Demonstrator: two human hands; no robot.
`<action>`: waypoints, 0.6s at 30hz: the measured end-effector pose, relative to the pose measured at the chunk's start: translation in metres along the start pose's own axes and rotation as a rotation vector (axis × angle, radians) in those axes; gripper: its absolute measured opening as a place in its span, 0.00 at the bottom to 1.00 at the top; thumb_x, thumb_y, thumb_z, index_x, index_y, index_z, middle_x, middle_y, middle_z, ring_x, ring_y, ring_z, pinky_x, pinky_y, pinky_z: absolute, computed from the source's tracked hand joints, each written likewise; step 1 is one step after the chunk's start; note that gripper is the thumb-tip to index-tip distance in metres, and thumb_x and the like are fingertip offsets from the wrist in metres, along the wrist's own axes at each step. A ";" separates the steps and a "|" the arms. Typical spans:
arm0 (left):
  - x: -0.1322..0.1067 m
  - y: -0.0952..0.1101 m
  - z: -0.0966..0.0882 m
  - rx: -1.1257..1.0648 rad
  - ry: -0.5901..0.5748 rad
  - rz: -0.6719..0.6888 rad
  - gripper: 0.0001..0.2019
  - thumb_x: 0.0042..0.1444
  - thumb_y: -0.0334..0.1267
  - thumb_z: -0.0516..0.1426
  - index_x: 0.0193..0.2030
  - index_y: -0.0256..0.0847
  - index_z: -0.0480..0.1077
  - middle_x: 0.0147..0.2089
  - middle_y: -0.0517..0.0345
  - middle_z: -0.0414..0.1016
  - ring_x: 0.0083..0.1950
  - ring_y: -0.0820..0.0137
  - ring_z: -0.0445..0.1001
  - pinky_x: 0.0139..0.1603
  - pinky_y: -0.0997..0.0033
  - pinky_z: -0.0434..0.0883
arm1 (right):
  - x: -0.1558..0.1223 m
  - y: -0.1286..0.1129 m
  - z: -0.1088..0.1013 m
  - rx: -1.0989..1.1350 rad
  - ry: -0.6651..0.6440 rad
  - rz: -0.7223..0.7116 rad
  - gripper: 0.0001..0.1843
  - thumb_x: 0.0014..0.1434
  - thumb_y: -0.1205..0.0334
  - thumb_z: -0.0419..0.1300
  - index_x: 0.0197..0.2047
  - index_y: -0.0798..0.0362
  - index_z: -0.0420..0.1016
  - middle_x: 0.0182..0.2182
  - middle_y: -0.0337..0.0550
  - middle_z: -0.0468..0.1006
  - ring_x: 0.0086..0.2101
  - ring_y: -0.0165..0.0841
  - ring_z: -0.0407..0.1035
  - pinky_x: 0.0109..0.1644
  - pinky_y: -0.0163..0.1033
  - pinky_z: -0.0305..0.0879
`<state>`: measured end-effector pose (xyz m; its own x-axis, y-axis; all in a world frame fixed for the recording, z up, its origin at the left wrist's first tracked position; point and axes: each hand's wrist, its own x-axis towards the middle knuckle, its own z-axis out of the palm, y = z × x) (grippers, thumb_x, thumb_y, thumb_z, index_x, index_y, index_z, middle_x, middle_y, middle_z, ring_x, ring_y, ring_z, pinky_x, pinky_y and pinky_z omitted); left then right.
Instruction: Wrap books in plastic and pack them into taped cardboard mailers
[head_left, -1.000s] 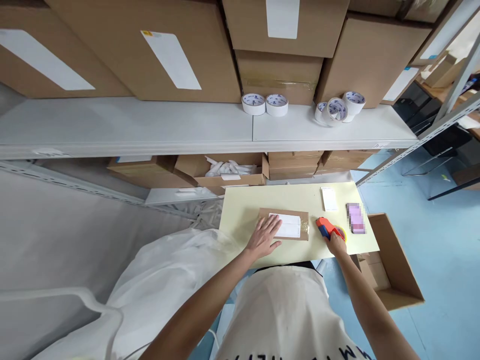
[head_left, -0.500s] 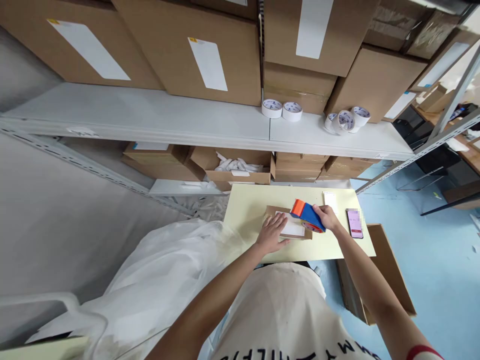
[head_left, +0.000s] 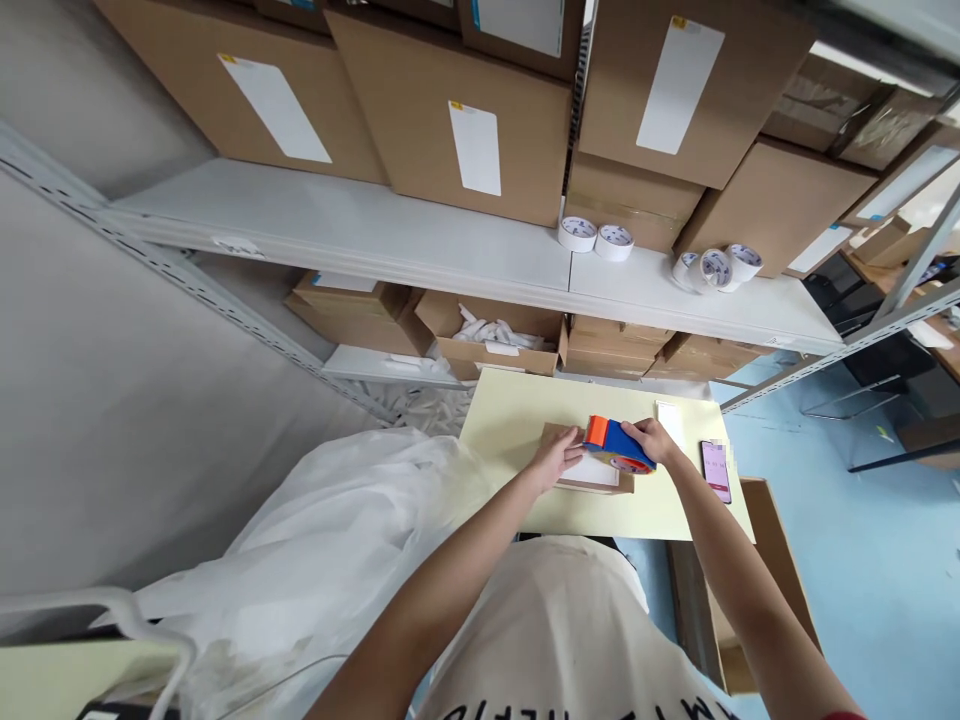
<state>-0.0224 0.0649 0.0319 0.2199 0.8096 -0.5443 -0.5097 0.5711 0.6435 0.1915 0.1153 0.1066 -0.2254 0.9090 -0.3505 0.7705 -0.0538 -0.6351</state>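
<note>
On the pale yellow table lies a small cardboard box with a white label on its top. My right hand grips a blue tape dispenser with an orange front end, held above the box. My left hand is at the box's left side, fingers stretched toward the dispenser's orange end and slightly apart. Whether its fingertips touch the dispenser or a tape end is too small to tell.
A phone and a white paper lie at the table's right. An open carton stands on the floor there. White plastic sheeting is heaped at left. Behind, a shelf holds boxes and tape rolls.
My left hand has lifted from the box's label and moved to the dispenser's orange end. The dispenser has levelled out slightly. The camera view has shifted.
</note>
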 end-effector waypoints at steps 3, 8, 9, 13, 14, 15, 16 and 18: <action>0.005 0.007 0.006 -0.056 -0.027 -0.100 0.13 0.49 0.45 0.67 0.36 0.41 0.72 0.41 0.54 0.81 0.42 0.67 0.79 0.48 0.66 0.72 | -0.002 0.002 0.002 0.002 0.002 -0.015 0.35 0.49 0.25 0.47 0.14 0.49 0.52 0.14 0.35 0.56 0.20 0.27 0.51 0.25 0.37 0.52; 0.014 0.002 0.006 -0.080 -0.018 -0.120 0.07 0.51 0.38 0.65 0.31 0.41 0.71 0.35 0.59 0.79 0.38 0.72 0.78 0.41 0.73 0.71 | -0.005 0.003 0.004 -0.007 0.027 -0.042 0.35 0.51 0.26 0.45 0.14 0.49 0.51 0.14 0.35 0.55 0.20 0.27 0.49 0.24 0.36 0.51; 0.016 0.000 0.006 -0.084 -0.016 -0.122 0.07 0.52 0.37 0.65 0.30 0.40 0.71 0.34 0.59 0.79 0.38 0.72 0.78 0.41 0.73 0.71 | -0.005 0.003 0.004 -0.014 0.036 -0.046 0.35 0.51 0.26 0.45 0.14 0.49 0.51 0.14 0.35 0.55 0.20 0.27 0.49 0.24 0.36 0.52; 0.017 -0.006 0.005 -0.103 -0.012 -0.118 0.04 0.53 0.33 0.62 0.30 0.40 0.71 0.35 0.58 0.80 0.39 0.72 0.78 0.41 0.73 0.72 | -0.006 0.002 0.006 -0.044 0.062 -0.061 0.35 0.52 0.27 0.45 0.14 0.49 0.51 0.14 0.35 0.56 0.20 0.28 0.50 0.24 0.36 0.52; 0.016 -0.006 0.004 -0.110 -0.013 -0.118 0.03 0.54 0.33 0.62 0.31 0.40 0.71 0.35 0.57 0.80 0.40 0.71 0.78 0.41 0.73 0.72 | -0.006 0.003 0.006 -0.049 0.066 -0.068 0.35 0.53 0.27 0.45 0.14 0.49 0.51 0.14 0.35 0.56 0.20 0.28 0.50 0.24 0.36 0.52; 0.015 -0.005 0.004 -0.119 -0.014 -0.119 0.02 0.54 0.33 0.61 0.32 0.40 0.72 0.36 0.56 0.80 0.41 0.70 0.78 0.42 0.72 0.72 | -0.006 0.003 0.006 -0.052 0.067 -0.076 0.35 0.53 0.27 0.45 0.13 0.49 0.50 0.14 0.35 0.56 0.20 0.28 0.50 0.24 0.36 0.52; 0.013 -0.004 0.003 -0.128 -0.017 -0.122 0.02 0.55 0.34 0.60 0.32 0.40 0.72 0.37 0.55 0.81 0.42 0.70 0.79 0.42 0.71 0.73 | -0.006 0.004 0.006 -0.053 0.069 -0.081 0.35 0.53 0.26 0.45 0.13 0.49 0.50 0.14 0.35 0.56 0.20 0.28 0.50 0.24 0.36 0.52; 0.009 0.000 0.000 -0.149 -0.029 -0.133 0.06 0.57 0.36 0.56 0.33 0.39 0.73 0.39 0.52 0.81 0.43 0.67 0.79 0.43 0.67 0.73 | -0.006 0.005 0.006 -0.049 0.068 -0.084 0.36 0.52 0.26 0.44 0.13 0.49 0.50 0.14 0.35 0.55 0.20 0.28 0.49 0.23 0.36 0.52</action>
<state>-0.0209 0.0722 0.0271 0.3162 0.7332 -0.6020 -0.5912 0.6486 0.4794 0.1931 0.1067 0.1015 -0.2511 0.9355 -0.2487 0.7792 0.0429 -0.6253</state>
